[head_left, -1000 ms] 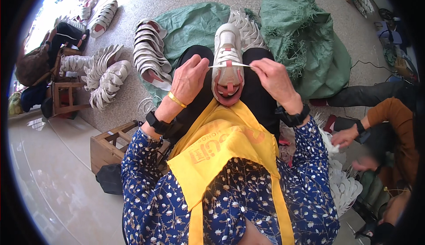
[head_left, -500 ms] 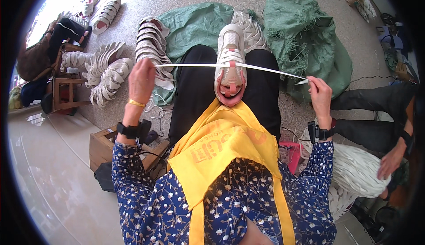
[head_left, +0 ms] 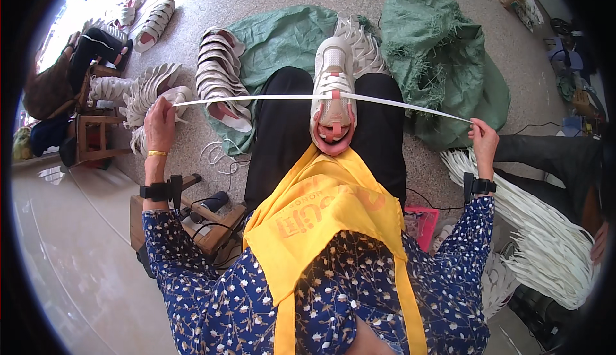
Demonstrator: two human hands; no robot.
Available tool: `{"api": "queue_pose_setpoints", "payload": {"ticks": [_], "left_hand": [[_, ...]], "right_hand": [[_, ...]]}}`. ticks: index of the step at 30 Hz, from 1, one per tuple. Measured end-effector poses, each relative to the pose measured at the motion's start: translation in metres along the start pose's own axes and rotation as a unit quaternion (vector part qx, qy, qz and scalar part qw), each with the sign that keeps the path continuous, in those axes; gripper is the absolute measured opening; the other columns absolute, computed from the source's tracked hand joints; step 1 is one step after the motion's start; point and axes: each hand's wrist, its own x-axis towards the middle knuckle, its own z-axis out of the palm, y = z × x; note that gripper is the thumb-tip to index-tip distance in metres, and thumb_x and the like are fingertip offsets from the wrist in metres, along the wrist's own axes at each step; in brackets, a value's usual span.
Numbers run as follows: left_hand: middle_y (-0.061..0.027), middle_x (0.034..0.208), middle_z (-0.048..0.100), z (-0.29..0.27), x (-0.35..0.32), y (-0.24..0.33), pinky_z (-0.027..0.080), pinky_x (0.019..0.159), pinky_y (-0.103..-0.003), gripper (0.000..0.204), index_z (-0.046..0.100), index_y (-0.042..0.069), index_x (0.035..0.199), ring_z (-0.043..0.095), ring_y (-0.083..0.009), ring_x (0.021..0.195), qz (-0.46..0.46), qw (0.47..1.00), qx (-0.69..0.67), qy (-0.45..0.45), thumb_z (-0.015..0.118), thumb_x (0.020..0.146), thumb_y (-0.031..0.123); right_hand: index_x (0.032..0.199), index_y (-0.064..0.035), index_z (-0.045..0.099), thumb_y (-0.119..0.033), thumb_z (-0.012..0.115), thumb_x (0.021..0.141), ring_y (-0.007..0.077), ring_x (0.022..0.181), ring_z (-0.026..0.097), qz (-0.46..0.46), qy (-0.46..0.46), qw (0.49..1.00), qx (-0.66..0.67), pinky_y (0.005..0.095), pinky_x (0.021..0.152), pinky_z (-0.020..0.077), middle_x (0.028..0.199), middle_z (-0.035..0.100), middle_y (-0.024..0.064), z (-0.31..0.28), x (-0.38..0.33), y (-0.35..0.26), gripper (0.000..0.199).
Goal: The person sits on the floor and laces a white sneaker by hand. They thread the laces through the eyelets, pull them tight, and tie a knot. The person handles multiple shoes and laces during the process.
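A white and pink sneaker (head_left: 333,114) rests between my thighs, its toe pointing away from me and its heel opening nearest. White lacing crosses its lower front. Pulled out sideways over the shoe is a flat white shoelace (head_left: 276,97), nearly straight from one side to the other. My left hand (head_left: 160,124) is closed on one end, out beyond my left knee. On the right side my right hand (head_left: 483,140) pinches the other end between thumb and fingers.
Stacked shoe uppers (head_left: 221,76) lie left of my knees, with more piles farther left. Green sacking (head_left: 436,66) spreads on the floor ahead. A large bundle of white laces (head_left: 545,252) lies at right beside another person's legs. A wooden stool (head_left: 215,226) stands by my left side.
Both hands have moved farther apart and slightly nearer me, with more lace drawn out on each side. The lace bundle at right has shifted and spread; the other person's hand has moved toward the edge.
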Motion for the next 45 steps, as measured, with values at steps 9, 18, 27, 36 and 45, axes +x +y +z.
{"api": "queue_pose_setpoints", "payload": {"ticks": [9, 18, 27, 36, 45], "left_hand": [[-0.0146, 0.082, 0.062, -0.026, 0.024, -0.006, 0.048, 0.073, -0.046, 0.007, 0.057, 0.001, 0.092, 0.063, -0.0362, 0.080, 0.036, 0.997, 0.043, -0.052, 0.063, 0.088, 0.001], [-0.0193, 0.081, 0.070, -0.070, 0.135, 0.092, 0.053, 0.064, -0.041, 0.012, 0.066, 0.003, 0.093, 0.069, -0.0373, 0.070, 0.049, 0.984, 0.004, 0.170, 0.061, 0.095, 0.013], [-0.0047, 0.080, 0.070, 0.039, -0.006, 0.176, 0.057, 0.061, -0.023, 0.013, 0.060, 0.001, 0.088, 0.068, -0.0093, 0.070, -0.113, 0.784, -0.462, -0.399, 0.072, 0.092, 0.004], [-0.0116, 0.097, 0.072, 0.057, -0.016, 0.206, 0.060, 0.072, -0.024, 0.016, 0.055, 0.002, 0.091, 0.072, -0.0152, 0.083, -0.119, 0.704, -0.626, -0.314, 0.071, 0.094, 0.002], [-0.0130, 0.098, 0.072, 0.067, -0.021, 0.218, 0.063, 0.077, -0.028, 0.017, 0.052, 0.004, 0.094, 0.073, -0.0175, 0.088, -0.134, 0.700, -0.645, -0.277, 0.068, 0.095, -0.002]], "right_hand": [[0.086, 0.0032, 0.072, -0.013, 0.066, 0.095, 0.0143, 0.055, 0.067, 0.071, -0.182, 0.979, -0.053, 0.0295, 0.050, 0.0531, 0.066, 0.069, 0.0092, 0.003, 0.013, -0.031, 0.019], [0.106, 0.0020, 0.070, -0.016, 0.068, 0.098, 0.0113, 0.069, 0.069, 0.079, -0.161, 0.900, 0.398, 0.0230, 0.064, 0.0584, 0.088, 0.073, 0.0086, -0.015, 0.103, -0.126, 0.020], [0.109, 0.0019, 0.072, -0.012, 0.069, 0.096, 0.0101, 0.074, 0.069, 0.076, -0.340, 0.859, 0.375, 0.0232, 0.070, 0.0591, 0.095, 0.074, 0.0091, 0.078, -0.024, -0.220, 0.019], [0.099, 0.0042, 0.070, 0.003, 0.067, 0.094, 0.0119, 0.084, 0.072, 0.025, -0.251, 0.863, 0.438, 0.0259, 0.078, 0.0609, 0.093, 0.074, 0.0073, 0.121, -0.039, -0.247, 0.006], [0.093, 0.0019, 0.069, 0.005, 0.069, 0.090, 0.0103, 0.084, 0.072, -0.023, -0.202, 0.888, 0.412, 0.0239, 0.074, 0.0582, 0.092, 0.075, 0.0063, 0.137, -0.047, -0.248, 0.005]]}}
